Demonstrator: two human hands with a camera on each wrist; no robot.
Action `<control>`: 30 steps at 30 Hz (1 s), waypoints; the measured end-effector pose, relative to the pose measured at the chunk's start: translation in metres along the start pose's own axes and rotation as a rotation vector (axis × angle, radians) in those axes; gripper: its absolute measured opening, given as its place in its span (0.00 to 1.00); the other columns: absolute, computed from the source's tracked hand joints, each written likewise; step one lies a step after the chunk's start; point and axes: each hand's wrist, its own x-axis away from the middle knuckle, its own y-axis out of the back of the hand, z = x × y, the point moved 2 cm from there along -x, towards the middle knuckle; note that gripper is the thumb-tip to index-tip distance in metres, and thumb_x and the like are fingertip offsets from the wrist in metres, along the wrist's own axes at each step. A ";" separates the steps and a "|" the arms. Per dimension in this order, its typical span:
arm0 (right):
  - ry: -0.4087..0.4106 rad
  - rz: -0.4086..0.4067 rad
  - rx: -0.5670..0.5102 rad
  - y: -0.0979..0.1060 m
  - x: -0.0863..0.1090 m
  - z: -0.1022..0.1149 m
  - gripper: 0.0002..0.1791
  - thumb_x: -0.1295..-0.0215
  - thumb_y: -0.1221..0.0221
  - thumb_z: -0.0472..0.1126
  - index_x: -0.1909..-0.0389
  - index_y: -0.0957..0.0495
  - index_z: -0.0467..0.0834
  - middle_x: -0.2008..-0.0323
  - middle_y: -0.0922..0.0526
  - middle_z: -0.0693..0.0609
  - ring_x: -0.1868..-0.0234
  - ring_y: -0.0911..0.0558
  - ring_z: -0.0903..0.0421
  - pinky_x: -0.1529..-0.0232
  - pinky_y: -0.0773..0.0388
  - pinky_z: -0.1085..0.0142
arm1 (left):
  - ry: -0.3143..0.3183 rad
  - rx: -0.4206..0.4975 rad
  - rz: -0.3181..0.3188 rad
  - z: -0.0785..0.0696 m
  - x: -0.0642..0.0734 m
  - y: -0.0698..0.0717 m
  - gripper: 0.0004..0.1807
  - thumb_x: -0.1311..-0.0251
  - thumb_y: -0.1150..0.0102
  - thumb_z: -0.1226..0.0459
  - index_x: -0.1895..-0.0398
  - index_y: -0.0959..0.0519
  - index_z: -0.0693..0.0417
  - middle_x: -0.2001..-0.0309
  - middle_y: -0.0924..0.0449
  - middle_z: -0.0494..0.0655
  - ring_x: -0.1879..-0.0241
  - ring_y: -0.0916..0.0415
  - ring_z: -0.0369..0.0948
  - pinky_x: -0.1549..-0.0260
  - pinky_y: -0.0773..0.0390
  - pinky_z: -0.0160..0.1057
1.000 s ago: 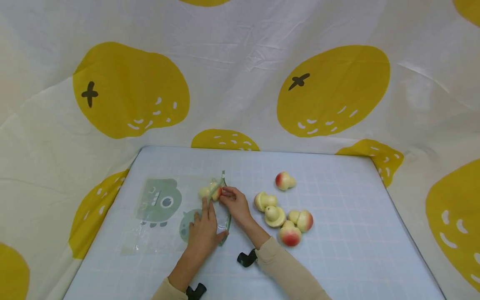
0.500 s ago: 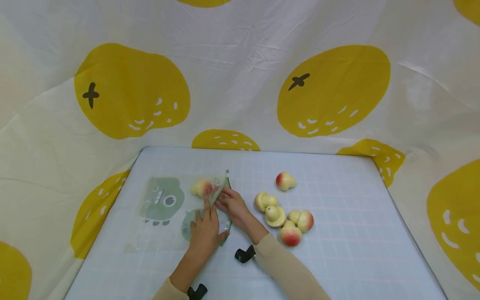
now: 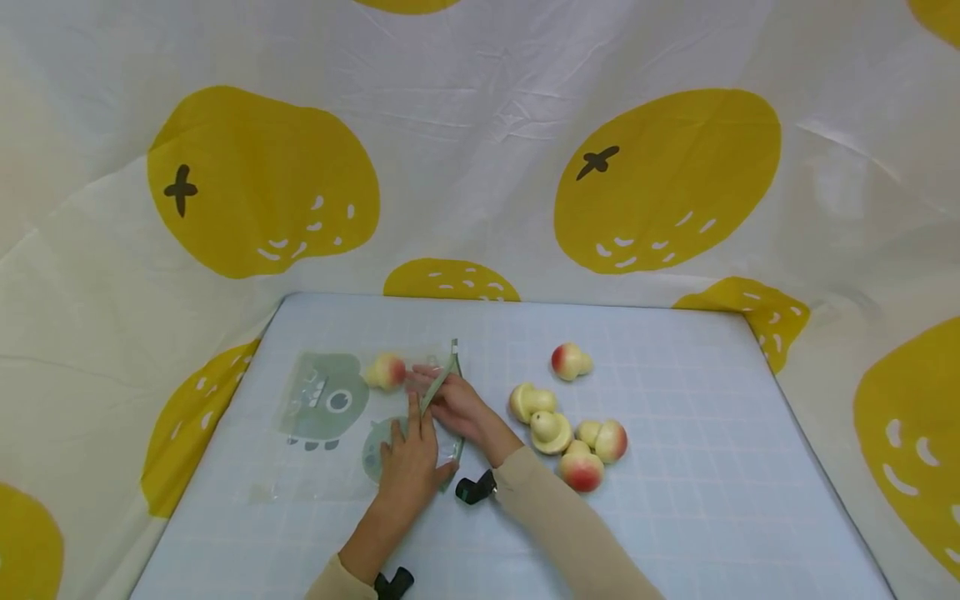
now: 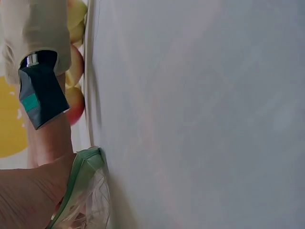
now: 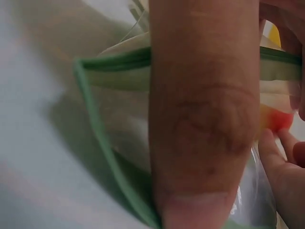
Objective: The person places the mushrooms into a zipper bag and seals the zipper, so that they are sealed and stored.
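Observation:
In the head view a clear zip bag (image 3: 285, 479) with green monster prints lies flat, its green-edged mouth (image 3: 442, 379) raised toward the right. A toy mushroom (image 3: 387, 372), cream with a red-tinted cap, lies inside. My right hand (image 3: 453, 404) reaches through the mouth with extended fingers, the tips beside the cap; touching or just apart, I cannot tell. My left hand (image 3: 408, 467) lies over the bag near the mouth, fingers straight, thumb spread toward the lower edge. In the right wrist view a large thumb (image 5: 205, 119) crosses the green rim (image 5: 109, 148).
Right of the bag, several more toy mushrooms (image 3: 581, 468) stand in a cluster, and a single toy mushroom (image 3: 570, 362) lies farther back. A pale checked cloth (image 3: 712, 467) covers the table. Behind hangs a white curtain (image 3: 465, 167) with yellow fruit prints.
The toy mushroom has moved left from the mouth, deeper into the bag. My right hand has followed it inside, its fingers straightening. The left hand has barely moved.

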 end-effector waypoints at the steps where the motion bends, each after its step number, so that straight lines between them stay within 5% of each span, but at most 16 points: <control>1: -0.002 0.010 -0.005 -0.001 0.000 0.001 0.30 0.29 0.56 0.22 0.26 0.42 0.31 0.31 0.32 0.39 0.30 0.32 0.44 0.44 0.27 0.61 | 0.002 0.000 0.004 0.000 0.000 0.000 0.62 0.59 0.19 0.46 0.27 0.42 0.71 0.24 0.52 0.66 0.42 0.33 0.74 0.58 0.27 0.72; 10: 0.051 -0.108 0.036 0.000 0.015 0.010 0.29 0.32 0.57 0.18 0.30 0.38 0.28 0.33 0.30 0.34 0.33 0.30 0.42 0.35 0.32 0.55 | 0.007 0.018 0.041 0.001 -0.003 -0.001 0.62 0.56 0.21 0.46 0.27 0.44 0.72 0.24 0.52 0.68 0.41 0.34 0.74 0.58 0.27 0.72; 22: 0.112 -0.229 0.303 0.000 0.053 0.022 0.25 0.27 0.53 0.25 0.30 0.39 0.26 0.35 0.29 0.30 0.34 0.29 0.38 0.33 0.36 0.49 | 0.021 0.021 0.071 0.003 0.000 -0.003 0.60 0.56 0.21 0.45 0.28 0.41 0.72 0.24 0.52 0.68 0.40 0.35 0.73 0.56 0.28 0.72; 30: 0.200 -0.202 0.428 -0.009 0.084 0.044 0.26 0.27 0.52 0.27 0.30 0.41 0.25 0.34 0.34 0.26 0.32 0.33 0.34 0.34 0.34 0.51 | 0.044 0.059 0.093 0.005 -0.001 -0.004 0.59 0.56 0.21 0.46 0.29 0.40 0.72 0.24 0.53 0.67 0.39 0.36 0.74 0.54 0.29 0.73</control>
